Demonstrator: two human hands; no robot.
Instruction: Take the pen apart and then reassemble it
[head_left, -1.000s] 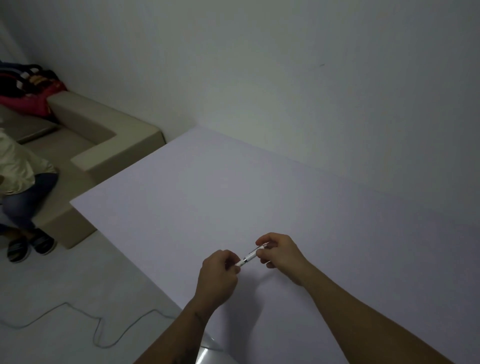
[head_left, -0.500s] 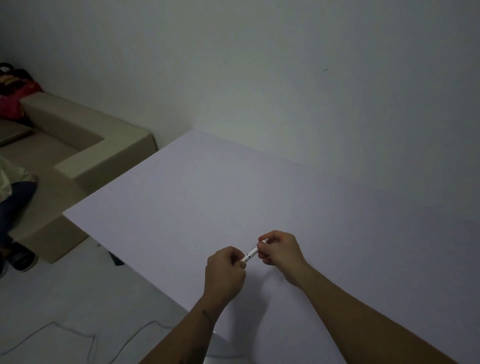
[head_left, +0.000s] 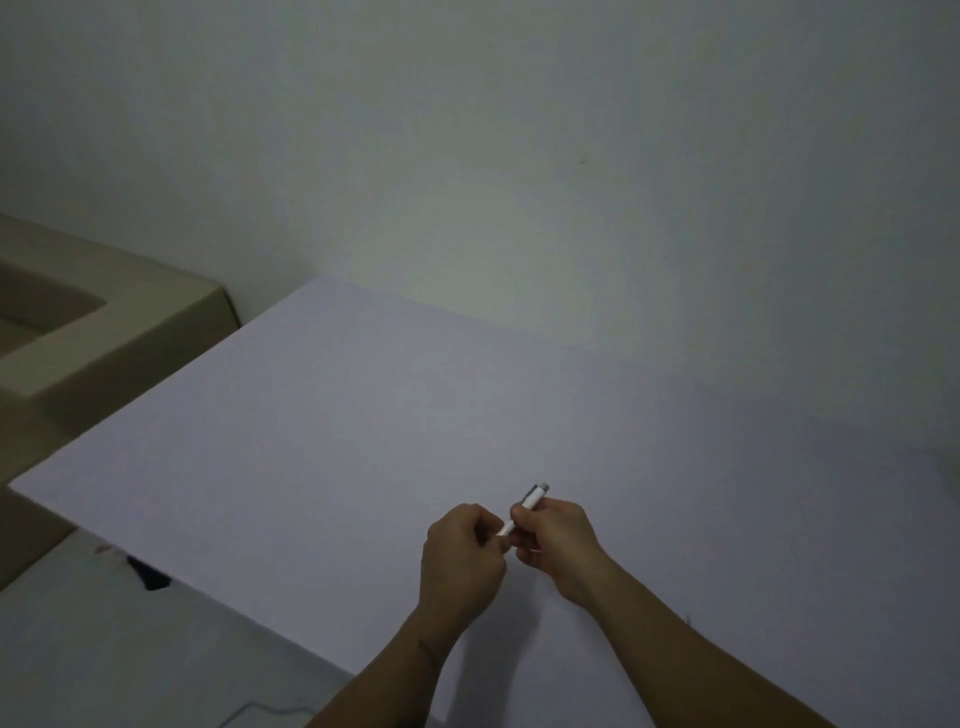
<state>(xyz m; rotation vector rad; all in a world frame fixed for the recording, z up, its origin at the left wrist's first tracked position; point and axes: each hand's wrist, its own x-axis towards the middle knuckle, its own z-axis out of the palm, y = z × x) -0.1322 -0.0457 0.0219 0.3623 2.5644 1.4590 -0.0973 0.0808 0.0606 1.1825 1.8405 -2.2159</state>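
A white pen (head_left: 530, 503) with a dark clip and a grey end cap is held just above the white table (head_left: 363, 415), slanted from lower left to upper right. My left hand (head_left: 460, 561) is closed around its lower tip end. My right hand (head_left: 556, 540) grips the barrel in the middle, so the cap end sticks out past my fingers. The two hands almost touch, and the pen's middle and tip are hidden by fingers.
A beige sofa (head_left: 104, 322) stands to the left, beyond the table's left edge. A plain wall (head_left: 519, 156) rises behind the table. A thin cable (head_left: 260, 714) lies on the pale floor at the bottom left.
The view has swung to the right, so the sofa and seated person slid out at the left. My hands have closed in on each other, and more of the pen's cap end shows.
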